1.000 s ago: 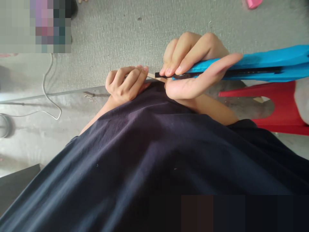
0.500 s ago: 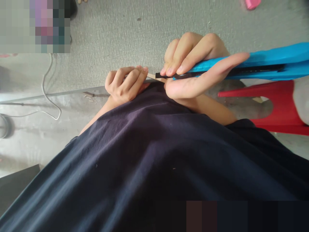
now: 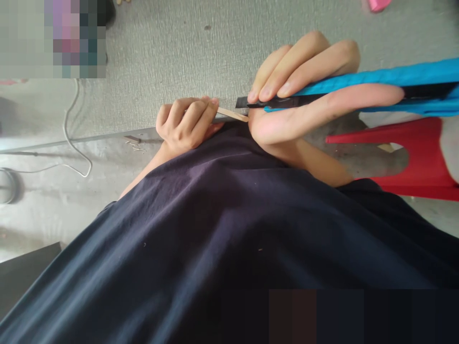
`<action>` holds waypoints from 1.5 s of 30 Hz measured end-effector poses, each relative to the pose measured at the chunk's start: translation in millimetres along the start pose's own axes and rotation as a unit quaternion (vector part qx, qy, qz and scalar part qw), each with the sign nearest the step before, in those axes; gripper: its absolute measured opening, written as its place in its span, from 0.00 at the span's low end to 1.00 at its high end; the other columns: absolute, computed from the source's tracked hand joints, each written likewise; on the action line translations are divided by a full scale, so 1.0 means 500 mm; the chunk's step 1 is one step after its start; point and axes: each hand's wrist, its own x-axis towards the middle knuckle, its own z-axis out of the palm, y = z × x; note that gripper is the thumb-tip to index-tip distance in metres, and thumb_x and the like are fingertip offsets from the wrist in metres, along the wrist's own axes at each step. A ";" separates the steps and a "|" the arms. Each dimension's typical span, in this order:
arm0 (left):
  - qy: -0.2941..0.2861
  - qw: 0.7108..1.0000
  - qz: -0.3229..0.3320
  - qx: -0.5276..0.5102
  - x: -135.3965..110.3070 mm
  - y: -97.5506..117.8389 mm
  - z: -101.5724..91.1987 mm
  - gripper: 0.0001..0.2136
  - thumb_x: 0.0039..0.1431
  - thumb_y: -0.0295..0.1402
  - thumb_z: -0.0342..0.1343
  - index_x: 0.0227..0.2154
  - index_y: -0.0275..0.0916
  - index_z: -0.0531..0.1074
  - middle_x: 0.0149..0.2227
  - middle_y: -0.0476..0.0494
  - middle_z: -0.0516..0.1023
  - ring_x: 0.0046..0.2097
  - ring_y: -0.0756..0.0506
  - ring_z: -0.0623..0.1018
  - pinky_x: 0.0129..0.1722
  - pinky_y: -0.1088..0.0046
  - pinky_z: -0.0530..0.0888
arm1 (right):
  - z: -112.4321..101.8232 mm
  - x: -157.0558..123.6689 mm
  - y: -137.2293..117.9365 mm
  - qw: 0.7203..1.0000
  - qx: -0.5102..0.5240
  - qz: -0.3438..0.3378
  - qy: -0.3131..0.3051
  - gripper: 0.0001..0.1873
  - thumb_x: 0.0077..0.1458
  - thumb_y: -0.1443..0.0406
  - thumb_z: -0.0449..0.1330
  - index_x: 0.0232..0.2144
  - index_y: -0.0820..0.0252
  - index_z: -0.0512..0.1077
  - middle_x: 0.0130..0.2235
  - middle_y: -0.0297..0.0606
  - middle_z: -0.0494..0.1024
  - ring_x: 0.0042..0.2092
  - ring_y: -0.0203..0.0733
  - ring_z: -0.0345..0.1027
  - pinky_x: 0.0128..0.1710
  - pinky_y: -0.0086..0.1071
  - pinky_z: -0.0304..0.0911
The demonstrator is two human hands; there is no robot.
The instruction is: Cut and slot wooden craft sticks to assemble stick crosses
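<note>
My left hand (image 3: 186, 123) is curled shut around a thin pale wooden stick (image 3: 232, 114), whose free end points right. My right hand (image 3: 304, 95) is closed on a blue utility knife (image 3: 394, 86) with a dark blade strip. The knife's black tip sits just above the stick's free end, close to my right palm. Both hands are held close against my chest, over my dark navy shirt (image 3: 229, 229), which fills the lower view.
A grey textured mat (image 3: 172, 52) covers the floor ahead, its edge running left. A white cable (image 3: 77, 138) loops on the bare concrete at left. A red plastic stool (image 3: 405, 157) stands at right. Small shavings (image 3: 134, 143) lie by the mat edge.
My right hand has shifted right and slightly up with the knife, drawing the blade along toward the stick's free end. The left hand holds still.
</note>
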 end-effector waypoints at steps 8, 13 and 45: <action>0.011 0.999 -0.030 -0.002 -0.018 -0.032 0.034 0.39 0.64 0.76 0.56 0.64 0.56 0.82 0.46 0.36 0.88 0.53 0.26 0.86 0.58 0.41 0.73 | 0.007 0.009 0.040 0.996 0.017 -0.088 -0.001 0.48 0.81 0.35 0.32 0.21 0.53 0.68 0.21 0.29 0.50 0.17 0.30 0.50 0.18 0.30 0.40; 0.006 0.999 -0.037 0.001 -0.017 -0.037 0.035 0.37 0.65 0.75 0.55 0.64 0.58 0.83 0.38 0.39 0.84 0.43 0.32 0.83 0.54 0.42 0.75 | -0.003 0.015 0.055 0.994 -0.055 -0.094 -0.010 0.49 0.76 0.30 0.26 0.22 0.52 0.63 0.19 0.28 0.54 0.17 0.31 0.53 0.18 0.34 0.44; -0.092 0.989 0.083 -0.083 0.081 0.057 -0.132 0.21 0.82 0.40 0.49 0.70 0.53 0.75 0.70 0.43 0.84 0.71 0.34 0.82 0.71 0.40 0.71 | -0.021 0.015 0.050 0.992 -0.112 -0.011 -0.063 0.37 0.78 0.33 0.50 0.28 0.51 0.68 0.24 0.24 0.68 0.22 0.32 0.65 0.25 0.34 0.60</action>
